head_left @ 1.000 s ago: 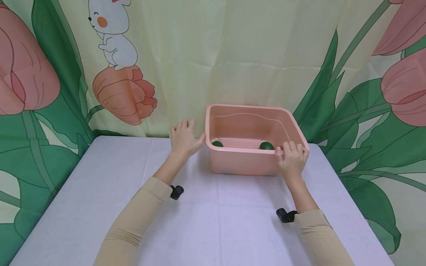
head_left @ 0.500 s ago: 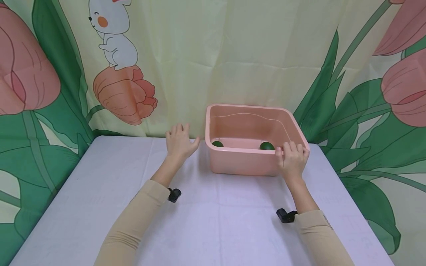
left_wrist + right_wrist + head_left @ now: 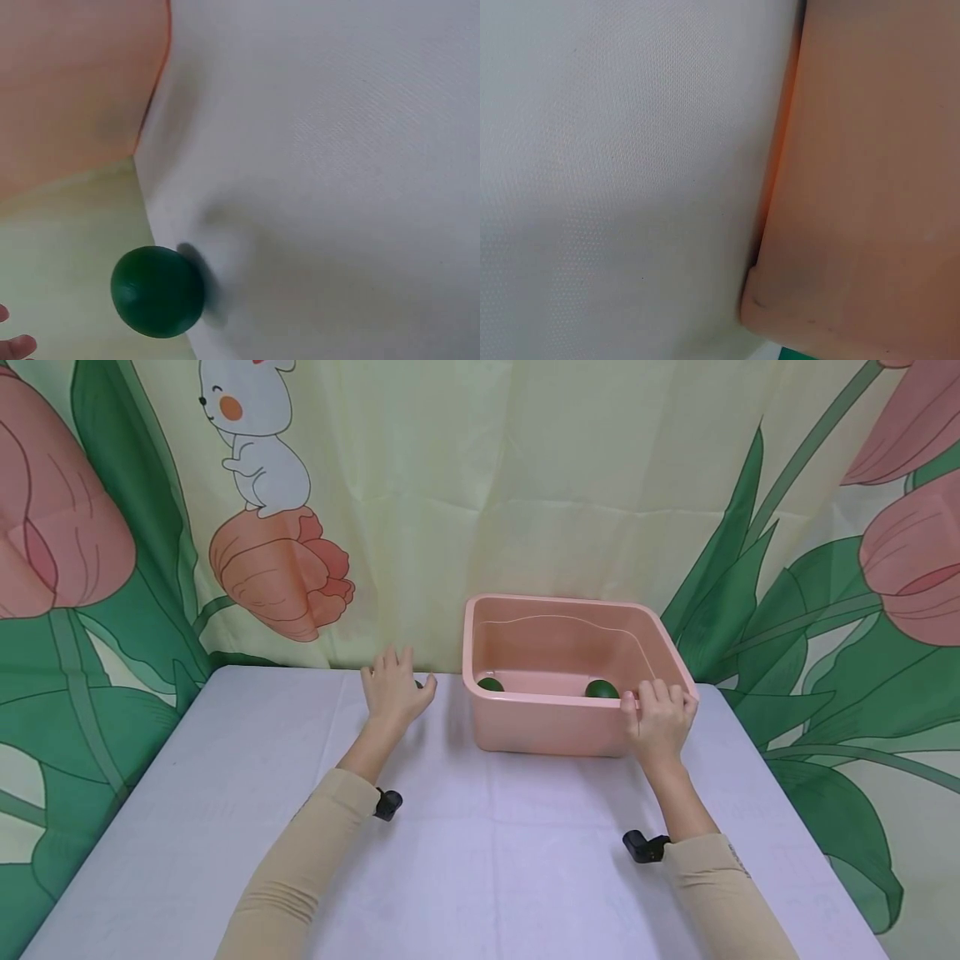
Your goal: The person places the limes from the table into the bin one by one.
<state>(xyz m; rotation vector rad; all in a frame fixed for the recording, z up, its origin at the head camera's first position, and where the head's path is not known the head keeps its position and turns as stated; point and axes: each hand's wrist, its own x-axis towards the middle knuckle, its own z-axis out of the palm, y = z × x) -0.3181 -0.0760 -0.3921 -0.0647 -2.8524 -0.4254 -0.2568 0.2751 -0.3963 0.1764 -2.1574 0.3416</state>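
Note:
My right hand (image 3: 660, 714) grips the near right corner of a pink plastic bin (image 3: 551, 725), with the fingers hooked over the rim. Two smooth dark green balls lie inside: one ball (image 3: 491, 684) at the left, another ball (image 3: 602, 689) nearer the right. Left of the bin, my left hand (image 3: 393, 689) is over the back of the table, thumb spread from the fingers. Another green ball (image 3: 157, 291) rests on the table under it, mostly hidden by the hand in the head view. In the left wrist view, the fingertips (image 3: 16, 346) are apart from this ball.
A white cloth covers the table (image 3: 465, 860). Close behind its back edge hangs a pale curtain (image 3: 570, 485) printed with tulips and a rabbit. The bin stands near that edge, its wall (image 3: 870, 180) filling the right side of the right wrist view.
My left hand has moved left and slightly nearer, away from the bin's left side. A bit of the green ball now shows beside its thumb. The right hand and bin stay still.

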